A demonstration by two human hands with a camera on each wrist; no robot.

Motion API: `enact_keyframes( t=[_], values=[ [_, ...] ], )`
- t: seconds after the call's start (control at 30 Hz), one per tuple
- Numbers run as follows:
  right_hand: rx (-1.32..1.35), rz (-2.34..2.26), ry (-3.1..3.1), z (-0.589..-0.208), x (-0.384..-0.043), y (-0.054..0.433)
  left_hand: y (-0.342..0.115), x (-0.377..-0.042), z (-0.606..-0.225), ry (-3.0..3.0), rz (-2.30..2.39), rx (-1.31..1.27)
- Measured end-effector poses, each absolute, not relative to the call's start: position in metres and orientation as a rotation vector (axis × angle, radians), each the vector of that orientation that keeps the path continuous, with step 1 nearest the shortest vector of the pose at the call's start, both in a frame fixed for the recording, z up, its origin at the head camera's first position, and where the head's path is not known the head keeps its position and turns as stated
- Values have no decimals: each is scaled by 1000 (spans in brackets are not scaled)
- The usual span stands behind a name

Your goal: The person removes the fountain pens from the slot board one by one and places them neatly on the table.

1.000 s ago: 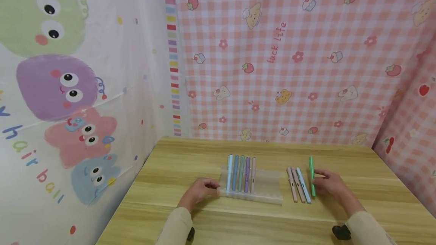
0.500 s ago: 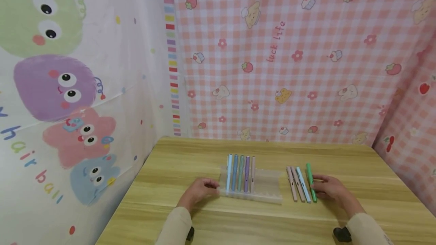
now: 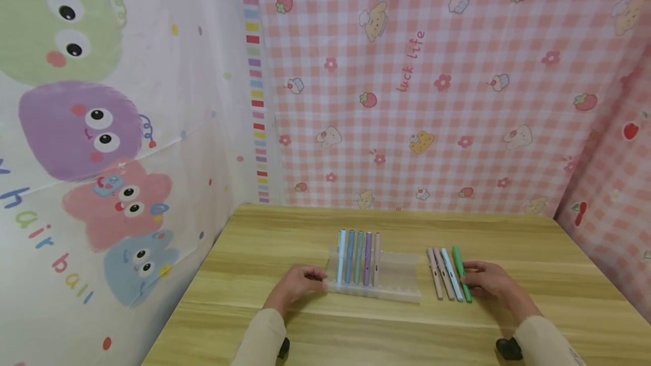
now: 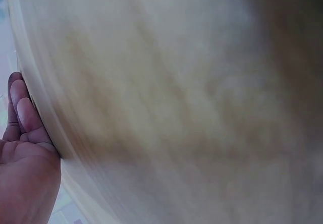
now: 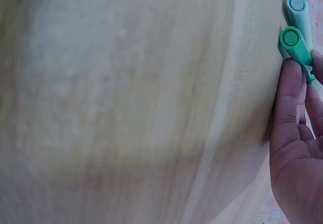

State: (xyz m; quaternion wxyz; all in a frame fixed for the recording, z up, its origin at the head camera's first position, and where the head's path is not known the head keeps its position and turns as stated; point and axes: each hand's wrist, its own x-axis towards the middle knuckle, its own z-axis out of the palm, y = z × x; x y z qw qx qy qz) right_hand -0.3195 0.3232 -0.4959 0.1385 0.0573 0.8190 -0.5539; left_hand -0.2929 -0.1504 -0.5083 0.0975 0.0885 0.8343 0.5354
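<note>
In the head view, my left hand (image 3: 300, 284) pinches the left edge of a clear plastic pen tray (image 3: 399, 275), which has a raised, notched front strip. Several capped pens stand in a row across its left half, light blue, blue, green, purple (image 3: 368, 261) and pale pink. My right hand (image 3: 490, 281) holds a bright green pen (image 3: 460, 270) between thumb and fingers, low at the table. Just left of it lie a light blue pen (image 3: 451, 273) and two pinkish pens (image 3: 434, 273). The right wrist view shows the green pen's end (image 5: 291, 38) at my fingertips.
The wood-grain table (image 3: 356, 332) spreads around both hands. A pink checked cloth (image 3: 432, 174) hangs behind it, and a white cartoon-print cloth (image 3: 198, 129) hangs on the left. Tabletop lies between the tray and the loose pens.
My right hand has brought the green pen left and lowered it beside the light blue pen, its top now leaning left. My left hand has stayed at the tray edge.
</note>
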Motion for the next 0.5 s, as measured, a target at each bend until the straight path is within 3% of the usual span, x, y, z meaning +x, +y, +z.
enact_keyframes(
  t=[0.5],
  values=[
    [169,-1581,2402,-498,-321,321,-150,-294,-508,2474,1589,270]
  ],
)
